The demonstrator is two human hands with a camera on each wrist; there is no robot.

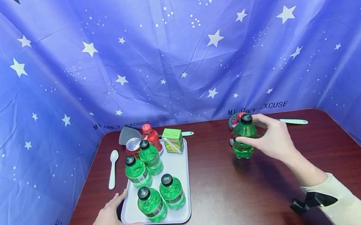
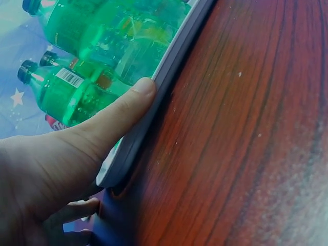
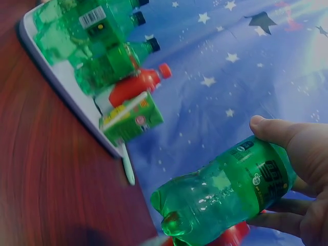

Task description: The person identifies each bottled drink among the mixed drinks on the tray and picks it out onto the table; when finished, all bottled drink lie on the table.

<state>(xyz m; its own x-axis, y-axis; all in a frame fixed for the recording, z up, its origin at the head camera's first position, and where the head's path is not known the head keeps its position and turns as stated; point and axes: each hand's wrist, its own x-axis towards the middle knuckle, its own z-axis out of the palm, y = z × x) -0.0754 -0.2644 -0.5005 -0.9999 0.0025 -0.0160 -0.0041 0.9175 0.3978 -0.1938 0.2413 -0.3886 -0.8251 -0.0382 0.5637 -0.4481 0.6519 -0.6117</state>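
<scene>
My right hand grips a small green soda bottle with a black cap. The bottle is held up above the table on the right, and its base shows in the right wrist view. My left hand holds the near left corner of a white tray, its thumb on the front rim. Standing on the tray are several green bottles, a red bottle, a red can and a green drink carton with a straw.
A white spoon lies left of the tray. Behind the tray lies a grey spatula. Partly hidden behind the held bottle are a slotted turner, its pale handle and red items. A starry curtain surrounds the table.
</scene>
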